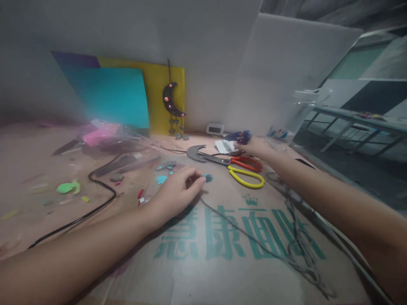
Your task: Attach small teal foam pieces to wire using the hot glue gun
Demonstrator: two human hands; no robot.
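My left hand (179, 190) is low over the printed sheet, thumb and fingertips pinched on a small teal and grey cutout (208, 178). A thin grey cord (235, 226) runs from beneath those fingertips toward the right. Farther off, my right hand (254, 147) is closed on a dark blue glue gun (237, 137) that shows a small red light. Its fingers are partly hidden. Scissors (246, 177) with one red and one yellow handle lie between the hands, beside a grey crescent cutout (195, 153). Blue cutouts (162, 179) are just left of my left hand.
A dark crescent ornament (171, 99) hangs before yellow and blue sheets (117, 95). Scraps, pink packaging (100, 133) and a black cable (104, 199) lie at left. Tangled cord (302, 250) lies at right, a clear container (284, 127) behind. A white digital device (215, 128) stands at the back.
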